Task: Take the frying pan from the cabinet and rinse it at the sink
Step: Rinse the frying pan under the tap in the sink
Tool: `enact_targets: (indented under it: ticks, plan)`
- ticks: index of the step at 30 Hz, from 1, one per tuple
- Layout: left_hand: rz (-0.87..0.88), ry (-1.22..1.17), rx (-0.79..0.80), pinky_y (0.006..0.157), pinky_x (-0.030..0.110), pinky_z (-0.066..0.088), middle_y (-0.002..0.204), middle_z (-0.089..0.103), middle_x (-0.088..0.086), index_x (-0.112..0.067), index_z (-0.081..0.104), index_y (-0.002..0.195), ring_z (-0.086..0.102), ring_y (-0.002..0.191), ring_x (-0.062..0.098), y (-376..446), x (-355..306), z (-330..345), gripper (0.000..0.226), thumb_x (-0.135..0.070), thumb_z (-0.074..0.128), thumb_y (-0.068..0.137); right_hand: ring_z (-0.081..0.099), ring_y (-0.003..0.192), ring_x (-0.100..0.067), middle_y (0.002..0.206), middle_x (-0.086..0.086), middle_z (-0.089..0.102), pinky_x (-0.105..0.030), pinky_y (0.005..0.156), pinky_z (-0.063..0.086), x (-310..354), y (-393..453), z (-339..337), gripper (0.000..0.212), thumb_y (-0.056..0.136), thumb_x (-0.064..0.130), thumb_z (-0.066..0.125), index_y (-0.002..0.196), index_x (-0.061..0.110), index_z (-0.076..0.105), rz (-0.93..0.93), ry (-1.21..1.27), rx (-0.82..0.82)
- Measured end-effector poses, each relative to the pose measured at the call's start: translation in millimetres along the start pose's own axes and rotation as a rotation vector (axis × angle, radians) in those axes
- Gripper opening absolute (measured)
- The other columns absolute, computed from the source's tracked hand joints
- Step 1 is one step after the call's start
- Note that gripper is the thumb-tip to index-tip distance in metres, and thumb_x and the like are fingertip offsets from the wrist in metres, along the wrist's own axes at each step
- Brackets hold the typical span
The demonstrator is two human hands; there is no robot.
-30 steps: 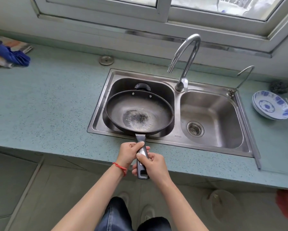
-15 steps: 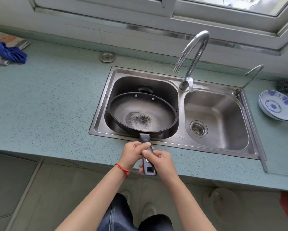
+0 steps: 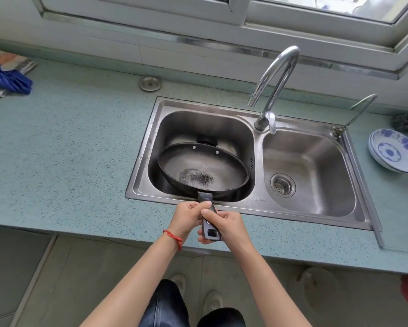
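Observation:
The dark frying pan [image 3: 205,171], worn grey inside with a dark speckled patch at its middle, sits tilted in the left basin of the steel double sink [image 3: 141,166]. Its black handle juts toward me over the sink's front rim. My left hand [image 3: 189,215] grips the handle from the left, a red string on that wrist. My right hand [image 3: 224,223] wraps the handle's lower part from the right. The curved chrome faucet [image 3: 273,86] stands behind the divider, its spout aimed toward the left basin. No water is running.
A blue-and-white plate stack [image 3: 396,152] and a dark scrubber [image 3: 406,121] lie on the counter right of the sink. A small side tap [image 3: 356,114] stands at the sink's right corner. Cloths [image 3: 7,76] lie far left. A round metal cover [image 3: 150,83] sits behind the sink.
The pan has sunk lower into the left basin and tilted, its right side dropping. Both hands keep their grip on the handle.

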State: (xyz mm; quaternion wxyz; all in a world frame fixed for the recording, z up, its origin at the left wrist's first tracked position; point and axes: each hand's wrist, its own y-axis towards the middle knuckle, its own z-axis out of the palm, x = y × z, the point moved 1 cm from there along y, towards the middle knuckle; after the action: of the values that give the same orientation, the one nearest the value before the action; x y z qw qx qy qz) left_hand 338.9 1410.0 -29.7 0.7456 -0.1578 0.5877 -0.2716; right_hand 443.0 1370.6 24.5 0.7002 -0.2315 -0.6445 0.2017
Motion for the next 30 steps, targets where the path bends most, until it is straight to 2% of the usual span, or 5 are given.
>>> enact_targets:
  ticks: [5, 9, 12, 16, 30]
  plan:
    - [-0.026, 0.053, 0.006, 0.051, 0.020, 0.046, 0.051, 0.047, 0.005, -0.007, 0.048, 0.054, 0.051, 0.052, 0.014, 2.6, -1.7, -4.0, 0.031, -0.012, 0.065, 0.079, 0.062, 0.045, -0.024, 0.065, -0.021, 0.062, -0.030, 0.046, 0.056, -2.6, 6.0, -0.5, 0.026, 0.084, 0.019, 0.063, 0.066, 0.001, 0.064, 0.015, -0.037, 0.016]
    - [-0.024, 0.130, 0.059, 0.046, 0.014, 0.043, 0.057, 0.039, 0.004, -0.005, 0.048, 0.066, 0.047, 0.044, 0.003, -5.2, -8.1, -0.9, 0.023, -0.012, 0.065, 0.079, 0.061, 0.045, -0.014, 0.057, -0.006, 0.061, -0.028, 0.049, 0.054, -2.7, 13.1, -13.7, 0.038, 0.085, 0.034, 0.060, 0.074, -0.003, 0.065, -0.038, -0.260, -0.055]
    - [-0.014, 0.195, 0.098, 0.054, 0.019, 0.050, 0.058, 0.056, -0.002, -0.012, 0.052, 0.060, 0.064, 0.069, 0.012, -17.0, -13.2, -1.3, 0.023, -0.014, 0.067, 0.078, 0.062, 0.047, -0.014, 0.063, -0.009, 0.065, -0.024, 0.048, 0.050, 3.9, 29.9, -39.2, 0.031, 0.089, 0.036, 0.053, 0.080, 0.008, 0.062, -0.076, -0.211, -0.195]
    - [-0.022, 0.223, 0.093, 0.081, 0.037, 0.054, 0.093, 0.069, 0.016, -0.010, 0.064, 0.089, 0.066, 0.090, 0.027, -30.2, -17.9, -0.2, 0.031, -0.026, 0.067, 0.062, 0.064, 0.049, -0.013, 0.071, -0.012, 0.066, -0.021, 0.044, 0.051, 18.7, 73.2, -82.7, 0.022, 0.091, 0.027, 0.052, 0.082, 0.008, 0.060, -0.134, -0.070, -0.333]
    - [-0.027, 0.188, -0.119, 0.070, 0.022, 0.054, 0.088, 0.072, 0.008, -0.007, 0.067, 0.097, 0.067, 0.087, 0.022, -36.6, -15.1, 8.2, 0.058, -0.037, 0.072, 0.047, 0.057, 0.058, -0.016, 0.076, -0.009, 0.059, -0.017, 0.043, 0.049, 83.9, 196.2, -167.9, 0.032, 0.091, 0.021, 0.049, 0.115, -0.001, 0.051, -0.209, 0.161, -0.493]
